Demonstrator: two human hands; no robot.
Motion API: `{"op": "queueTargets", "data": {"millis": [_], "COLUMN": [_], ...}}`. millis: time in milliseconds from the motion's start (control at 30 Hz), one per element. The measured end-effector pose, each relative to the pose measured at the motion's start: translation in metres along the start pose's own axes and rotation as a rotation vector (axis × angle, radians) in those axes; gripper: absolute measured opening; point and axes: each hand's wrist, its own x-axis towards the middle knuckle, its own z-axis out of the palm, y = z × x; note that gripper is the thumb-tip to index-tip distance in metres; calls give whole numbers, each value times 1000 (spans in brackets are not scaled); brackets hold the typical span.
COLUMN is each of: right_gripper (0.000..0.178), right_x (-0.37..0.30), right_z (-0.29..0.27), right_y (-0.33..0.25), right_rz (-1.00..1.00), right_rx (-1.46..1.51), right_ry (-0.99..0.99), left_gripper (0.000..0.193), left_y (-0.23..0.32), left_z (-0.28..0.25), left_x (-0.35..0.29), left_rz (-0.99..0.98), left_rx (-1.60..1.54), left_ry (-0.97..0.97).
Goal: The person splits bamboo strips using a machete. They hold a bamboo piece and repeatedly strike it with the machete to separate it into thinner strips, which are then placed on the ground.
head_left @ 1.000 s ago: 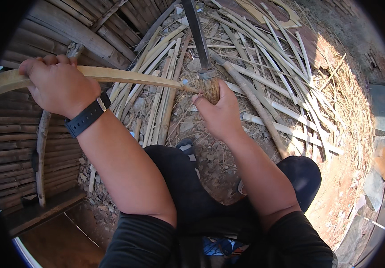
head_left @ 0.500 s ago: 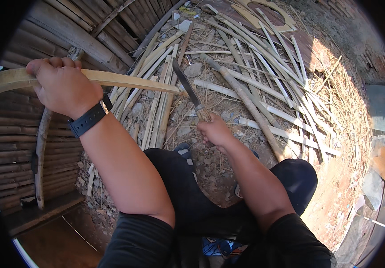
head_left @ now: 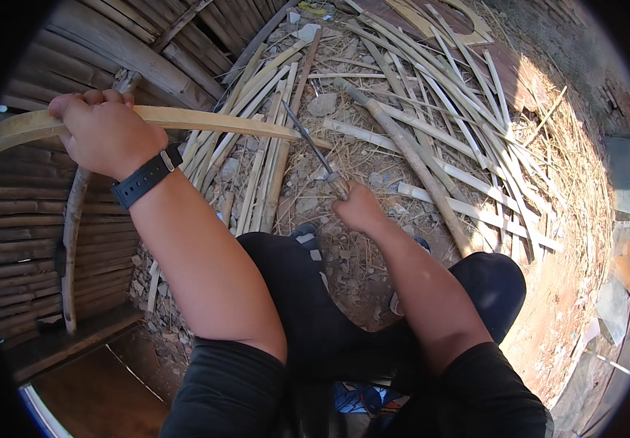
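Leftward, passage is blocked by the bamboo wall [head_left: 23,244]; room is apparently left between right hand [head_left: 360,208] and pole [head_left: 418,175].

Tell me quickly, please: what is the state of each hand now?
Left hand: closed, holding the long pale strip.
Right hand: closed around the handle of a knife.

– How does the bamboo strip [head_left: 205,120] look?
– It is long, pale yellow, a little bent, and held raised, slanting slightly down toward its right end.
– And the knife [head_left: 321,158]?
– Its dark blade [head_left: 306,133] points up and to the left, crossing near that end; whether they touch, I cannot say surely.
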Motion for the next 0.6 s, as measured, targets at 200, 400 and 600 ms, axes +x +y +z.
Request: {"op": "queueTargets", "data": {"millis": [200, 400, 600], "right_gripper": [23, 38, 42], "right_x": [-31, -37, -15], "right_z": [-38, -11, 11], "right_y": [-69, -86, 8], "right_rz": [-4, -429, -28], "right_rx": [589, 377, -126], "right_ry": [-31, 397, 178], "left_gripper": [30, 30, 26], "left_y": [2, 0, -6], "left_z": [9, 0, 1], "left_x": [-8, -2, -6], "left_rz": [-2, 57, -52], "left_rx": [-22, -25, -51], "left_ry": [-31, -60, -38]}}
